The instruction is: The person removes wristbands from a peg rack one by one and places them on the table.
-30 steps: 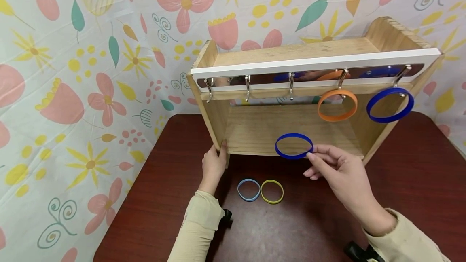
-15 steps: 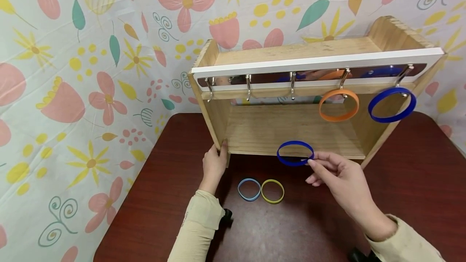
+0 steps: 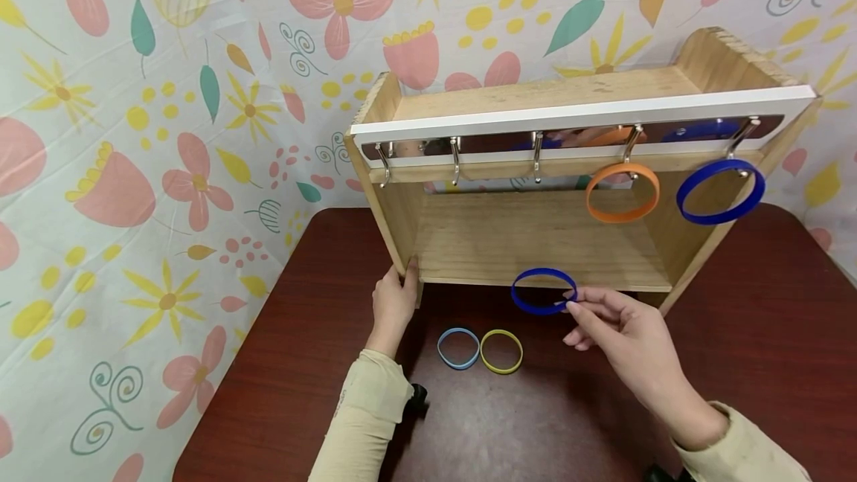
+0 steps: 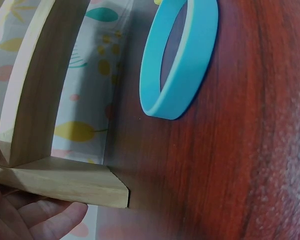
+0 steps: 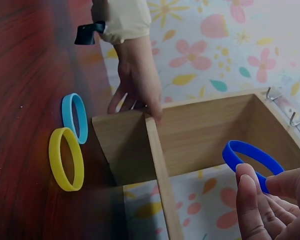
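A dark blue silicone wristband (image 3: 535,310) is pinched between thumb and fingers of my right hand (image 3: 632,337), just in front of the shelf's lower board. My left hand (image 3: 393,305) grips the lower left side of the wooden shelf (image 3: 522,233), its thumb on the front edge. Flat on the table lie a light blue wristband (image 3: 459,367) and a yellow wristband (image 3: 502,371), side by side. An orange wristband (image 3: 623,218) and another blue wristband (image 3: 716,220) hang from hooks at the shelf's right. The left wrist view shows the light blue wristband (image 4: 190,65) close up.
Three bare metal hooks (image 3: 536,158) line the left and middle of the white rail (image 3: 469,127). The dark red table (image 3: 301,303) extends on both sides of the shelf. Behind stands a flower-patterned cloth (image 3: 254,36).
My right hand has lowered slightly with the blue wristband, away from the hooks. My left hand stays on the shelf's side, and the other wristbands keep their places.
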`<action>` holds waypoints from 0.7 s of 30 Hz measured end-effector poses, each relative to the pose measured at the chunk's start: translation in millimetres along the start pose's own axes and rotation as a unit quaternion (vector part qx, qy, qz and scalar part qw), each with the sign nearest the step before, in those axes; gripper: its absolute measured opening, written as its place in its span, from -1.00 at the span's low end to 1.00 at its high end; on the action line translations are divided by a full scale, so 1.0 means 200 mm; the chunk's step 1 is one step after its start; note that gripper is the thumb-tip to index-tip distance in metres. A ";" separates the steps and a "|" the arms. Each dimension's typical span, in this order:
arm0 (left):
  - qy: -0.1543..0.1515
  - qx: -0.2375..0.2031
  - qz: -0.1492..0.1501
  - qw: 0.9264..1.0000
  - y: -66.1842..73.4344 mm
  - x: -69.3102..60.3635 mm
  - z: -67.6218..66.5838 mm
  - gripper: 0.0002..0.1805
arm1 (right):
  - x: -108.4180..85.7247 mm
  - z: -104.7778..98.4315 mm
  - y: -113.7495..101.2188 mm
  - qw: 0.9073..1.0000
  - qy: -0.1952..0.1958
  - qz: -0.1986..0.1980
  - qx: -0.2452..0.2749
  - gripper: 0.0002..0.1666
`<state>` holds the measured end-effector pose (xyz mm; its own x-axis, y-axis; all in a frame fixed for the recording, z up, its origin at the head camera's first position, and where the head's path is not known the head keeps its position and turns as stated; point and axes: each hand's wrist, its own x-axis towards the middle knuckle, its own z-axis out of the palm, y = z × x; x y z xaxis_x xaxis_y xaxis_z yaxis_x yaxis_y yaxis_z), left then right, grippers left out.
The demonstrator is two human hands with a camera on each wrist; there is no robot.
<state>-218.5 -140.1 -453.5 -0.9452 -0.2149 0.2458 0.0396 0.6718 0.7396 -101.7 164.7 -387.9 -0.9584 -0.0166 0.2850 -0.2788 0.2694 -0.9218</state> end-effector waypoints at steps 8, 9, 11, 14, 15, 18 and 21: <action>-0.003 -0.003 0.000 1.000 0.01 0.00 0.00 -0.54 | -0.01 -0.01 0.03 1.000 -0.007 0.012 -0.004 -0.70; -0.003 -0.003 -0.001 1.000 0.01 0.00 0.00 -0.54 | -0.01 -0.01 0.04 1.000 -0.007 0.013 -0.004 -0.71; -0.003 -0.002 -0.002 1.000 0.01 0.00 0.00 -0.54 | -0.02 -0.02 0.05 1.000 -0.008 0.014 -0.004 -0.70; -0.002 0.002 -0.004 1.000 0.00 0.00 0.00 -0.53 | -0.03 -0.02 0.06 1.000 -0.007 0.012 -0.007 -0.72; -0.002 0.003 -0.004 1.000 0.00 0.00 0.00 -0.53 | -0.03 -0.02 0.07 1.000 -0.007 0.012 -0.009 -0.72; -0.002 0.004 -0.005 1.000 0.00 0.00 0.00 -0.53 | -0.04 -0.02 0.08 1.000 -0.007 0.013 -0.009 -0.74; -0.001 0.004 -0.005 1.000 0.00 0.00 0.00 -0.53 | -0.05 -0.02 0.09 1.000 -0.005 0.016 -0.008 -0.74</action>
<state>-218.1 -139.9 -454.5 -0.9463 -0.2208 0.2363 0.0267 0.6749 0.7374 -97.1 173.1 -406.4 -0.9672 -0.0176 0.2533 -0.2477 0.2849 -0.9260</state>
